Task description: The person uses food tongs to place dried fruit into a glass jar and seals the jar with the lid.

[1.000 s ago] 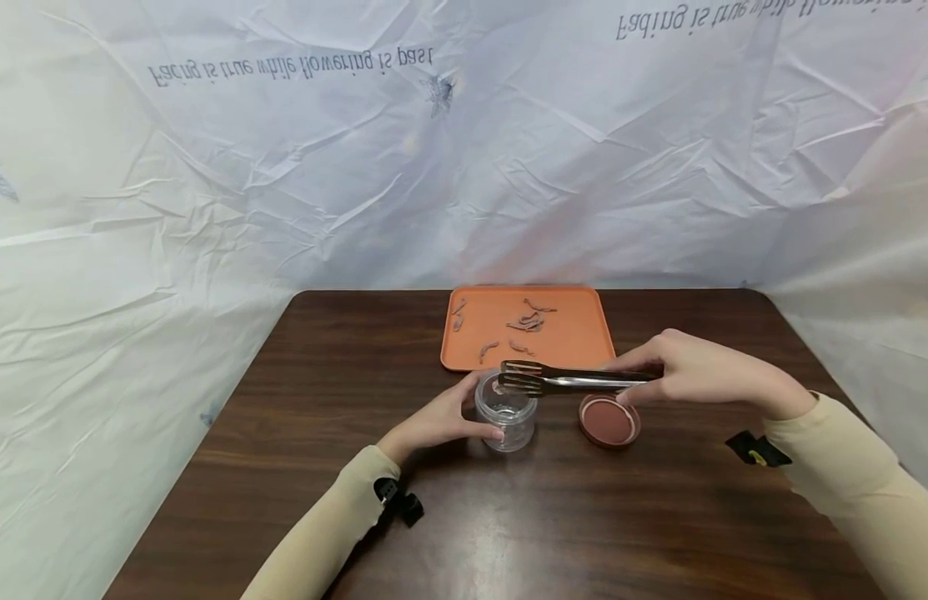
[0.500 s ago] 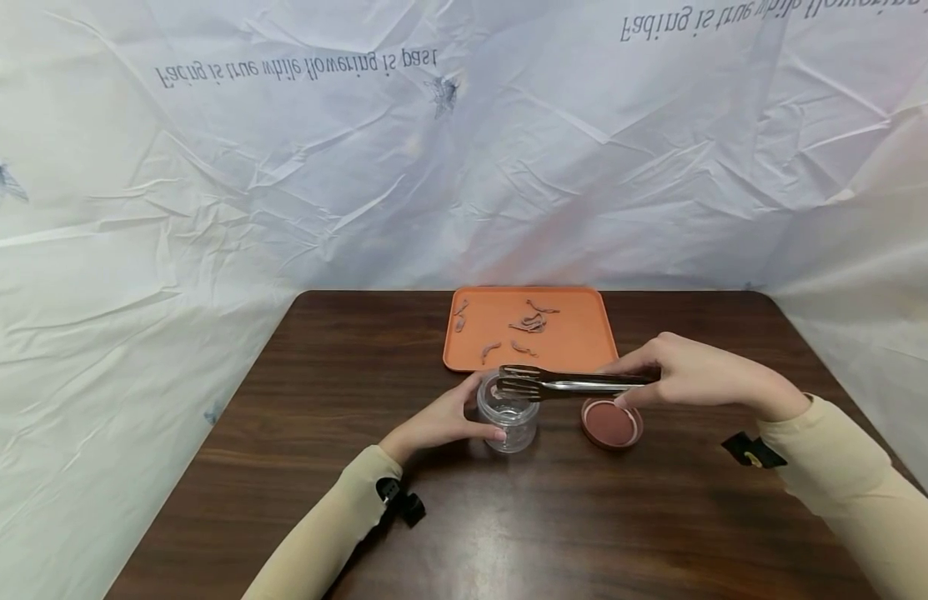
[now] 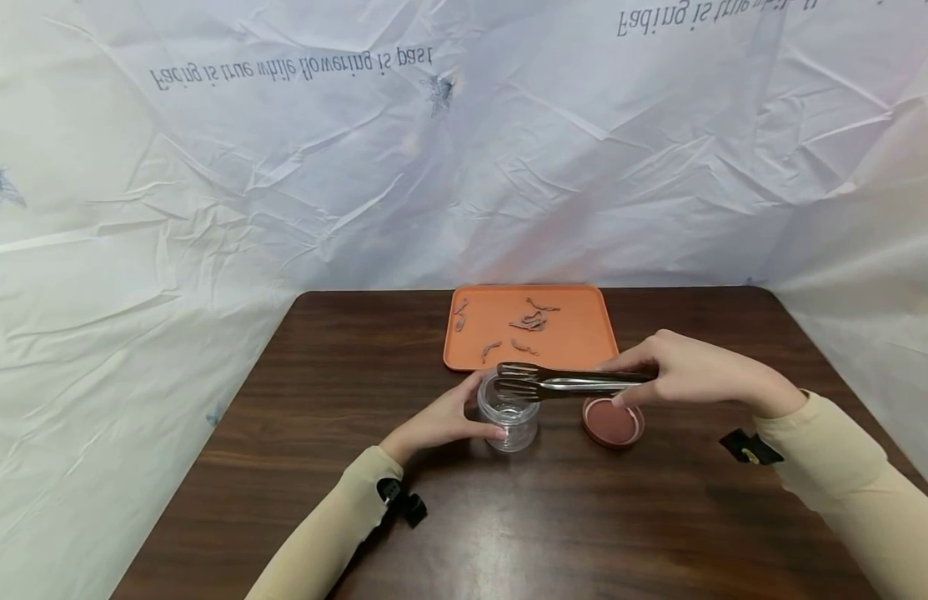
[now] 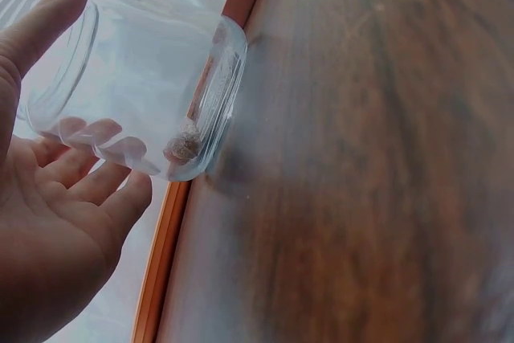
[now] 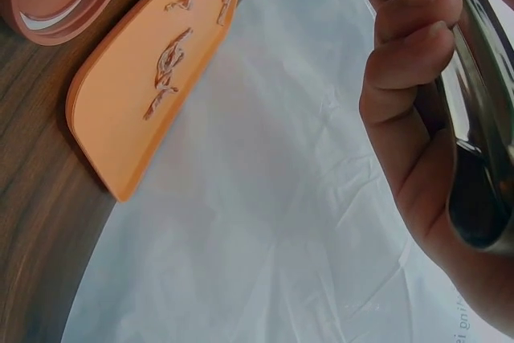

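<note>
My left hand point(image 3: 439, 423) grips a clear jar point(image 3: 513, 433) from its left side, thumb in front. In the left wrist view, a small brownish clump point(image 4: 185, 144) shows at the bottom of the jar. My right hand point(image 3: 696, 379) holds metal tongs point(image 3: 584, 386) level. The slotted ends of the tongs are spread a little apart over the jar's mouth, and I see nothing between them. Below the right fingers, the reddish-brown lid point(image 3: 612, 422) lies with its inside up on the table.
Behind the jar, an orange tray point(image 3: 576, 337) bears several shrivelled brownish strips point(image 3: 534, 322). Both stand on a dark wooden table point(image 3: 343, 358). A white printed sheet point(image 3: 358, 183) hangs around the back and sides.
The tongs have shifted slightly left over the jar's mouth. The left hand, jar, lid and tray stay where they were.
</note>
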### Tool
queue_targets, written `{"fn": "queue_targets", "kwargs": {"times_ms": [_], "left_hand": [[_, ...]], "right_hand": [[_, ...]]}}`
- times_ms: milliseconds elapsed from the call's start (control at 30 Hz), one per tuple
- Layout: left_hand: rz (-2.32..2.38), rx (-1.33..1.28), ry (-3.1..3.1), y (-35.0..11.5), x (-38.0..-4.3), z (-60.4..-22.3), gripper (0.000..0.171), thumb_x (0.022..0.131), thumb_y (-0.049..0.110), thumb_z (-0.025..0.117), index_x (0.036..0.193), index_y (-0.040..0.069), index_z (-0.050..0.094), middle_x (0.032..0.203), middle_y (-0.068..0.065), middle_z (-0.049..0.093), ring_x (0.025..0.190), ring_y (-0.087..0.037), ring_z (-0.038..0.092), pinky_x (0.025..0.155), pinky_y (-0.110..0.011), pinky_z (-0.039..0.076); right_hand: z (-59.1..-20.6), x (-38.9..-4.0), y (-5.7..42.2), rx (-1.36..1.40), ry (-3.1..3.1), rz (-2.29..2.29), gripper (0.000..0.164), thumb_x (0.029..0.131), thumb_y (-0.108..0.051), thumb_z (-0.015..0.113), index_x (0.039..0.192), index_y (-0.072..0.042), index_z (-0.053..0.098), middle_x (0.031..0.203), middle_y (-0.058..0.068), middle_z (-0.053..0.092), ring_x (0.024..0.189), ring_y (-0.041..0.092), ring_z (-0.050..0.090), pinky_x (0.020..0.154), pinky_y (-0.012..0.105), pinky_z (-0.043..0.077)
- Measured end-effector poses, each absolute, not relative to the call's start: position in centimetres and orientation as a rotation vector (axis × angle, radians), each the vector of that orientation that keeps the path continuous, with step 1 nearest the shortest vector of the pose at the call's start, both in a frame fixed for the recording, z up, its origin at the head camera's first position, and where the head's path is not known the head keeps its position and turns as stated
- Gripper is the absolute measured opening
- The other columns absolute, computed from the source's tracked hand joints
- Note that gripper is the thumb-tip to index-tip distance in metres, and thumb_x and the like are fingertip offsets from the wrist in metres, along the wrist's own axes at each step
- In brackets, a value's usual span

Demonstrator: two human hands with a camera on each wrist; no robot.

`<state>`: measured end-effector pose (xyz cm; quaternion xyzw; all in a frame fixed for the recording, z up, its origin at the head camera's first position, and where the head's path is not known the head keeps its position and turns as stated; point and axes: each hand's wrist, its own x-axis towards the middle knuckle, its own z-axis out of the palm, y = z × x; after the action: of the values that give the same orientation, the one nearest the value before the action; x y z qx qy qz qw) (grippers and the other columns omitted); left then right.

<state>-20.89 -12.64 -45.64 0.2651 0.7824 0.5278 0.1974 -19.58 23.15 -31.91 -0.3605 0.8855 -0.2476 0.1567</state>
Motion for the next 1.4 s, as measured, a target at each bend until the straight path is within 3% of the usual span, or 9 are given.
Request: {"fn": "queue_targets", "kwargs": {"times_ms": [333, 433, 500, 533, 667, 767, 967, 1200, 1400], "left_hand": [[1.465, 0.733, 2.214, -12.6, -20.8, -45.5, 0.091, 0.084, 0.033, 0.085, 0.157, 0.028, 0.030, 0.149, 0.005, 0.045, 0.138, -0.015, 0.046, 0.109, -0.037, 0.041], [1.476, 0.751, 2.203, -12.6, -20.9, -45.6, 0.089, 0.084, 0.032, 0.085, 0.155, 0.029, 0.031, 0.148, 0.006, 0.046, 0.137, -0.013, 0.047, 0.109, -0.038, 0.041], [1.486, 0.768, 2.190, -12.6, -20.9, -45.6, 0.087, 0.085, 0.032, 0.084, 0.154, 0.031, 0.033, 0.147, 0.006, 0.047, 0.136, -0.012, 0.046, 0.109, -0.038, 0.040], [1.492, 0.774, 2.182, -12.6, -20.9, -45.6, 0.086, 0.085, 0.031, 0.084, 0.154, 0.032, 0.033, 0.148, 0.007, 0.047, 0.136, -0.011, 0.046, 0.109, -0.038, 0.040], [1.499, 0.779, 2.160, -12.6, -20.9, -45.6, 0.085, 0.086, 0.031, 0.083, 0.153, 0.034, 0.033, 0.148, 0.006, 0.046, 0.137, -0.012, 0.046, 0.109, -0.039, 0.040], [1.502, 0.781, 2.149, -12.6, -20.9, -45.7, 0.085, 0.086, 0.031, 0.083, 0.154, 0.034, 0.032, 0.149, 0.005, 0.046, 0.137, -0.013, 0.046, 0.109, -0.039, 0.041], [1.500, 0.773, 2.166, -12.7, -21.0, -45.8, 0.086, 0.085, 0.031, 0.084, 0.153, 0.036, 0.032, 0.149, 0.005, 0.046, 0.136, -0.011, 0.047, 0.109, -0.038, 0.041], [1.491, 0.773, 2.165, -12.7, -21.0, -45.7, 0.085, 0.085, 0.033, 0.084, 0.153, 0.037, 0.032, 0.149, 0.004, 0.046, 0.136, -0.012, 0.046, 0.109, -0.039, 0.040], [1.500, 0.774, 2.152, -12.7, -20.9, -45.7, 0.084, 0.085, 0.031, 0.084, 0.152, 0.038, 0.033, 0.149, 0.004, 0.046, 0.136, -0.012, 0.046, 0.109, -0.041, 0.040]], "right_hand": [[-31.3, -19.7, 23.5, -0.987, 2.626, -0.728, 0.047, 0.091, -0.046, 0.074, 0.132, -0.026, 0.068, 0.108, -0.014, 0.071, 0.090, 0.002, 0.063, 0.077, 0.026, 0.050], [-30.8, -19.8, 23.6, -0.950, 2.705, -0.750, 0.054, 0.090, -0.049, 0.075, 0.136, -0.021, 0.066, 0.110, -0.007, 0.071, 0.084, 0.005, 0.058, 0.073, 0.027, 0.046], [-30.4, -19.9, 23.8, -0.928, 2.750, -0.764, 0.058, 0.089, -0.049, 0.075, 0.139, -0.022, 0.063, 0.100, -0.004, 0.070, 0.071, 0.005, 0.051, 0.069, 0.028, 0.044], [-30.2, -20.0, 23.9, -0.924, 2.778, -0.767, 0.058, 0.089, -0.049, 0.075, 0.140, -0.023, 0.062, 0.106, -0.005, 0.070, 0.068, 0.003, 0.050, 0.070, 0.028, 0.043], [-29.6, -19.9, 24.4, -0.876, 2.834, -0.799, 0.061, 0.088, -0.043, 0.078, 0.144, -0.030, 0.057, 0.069, -0.008, 0.051, 0.050, 0.005, 0.031, 0.061, 0.028, 0.039], [-29.3, -19.8, 24.6, -0.863, 2.899, -0.817, 0.063, 0.086, -0.039, 0.081, 0.144, -0.030, 0.057, 0.064, -0.008, 0.044, 0.051, 0.006, 0.037, 0.058, 0.028, 0.038], [-29.1, -19.8, 24.4, -0.801, 3.021, -0.887, 0.062, 0.084, -0.041, 0.083, 0.140, -0.043, 0.058, 0.077, -0.007, 0.057, 0.067, 0.011, 0.050, 0.064, 0.027, 0.040], [-29.4, -20.1, 24.4, -1.000, 3.103, -0.946, 0.061, 0.082, -0.027, 0.087, 0.138, -0.032, 0.063, 0.116, -0.019, 0.058, 0.080, 0.008, 0.051, 0.070, 0.021, 0.038], [-29.8, -20.6, 24.5, -0.907, 3.104, -0.999, 0.062, 0.083, -0.031, 0.086, 0.139, -0.040, 0.060, 0.110, -0.013, 0.062, 0.086, 0.011, 0.051, 0.071, 0.022, 0.037]]}}
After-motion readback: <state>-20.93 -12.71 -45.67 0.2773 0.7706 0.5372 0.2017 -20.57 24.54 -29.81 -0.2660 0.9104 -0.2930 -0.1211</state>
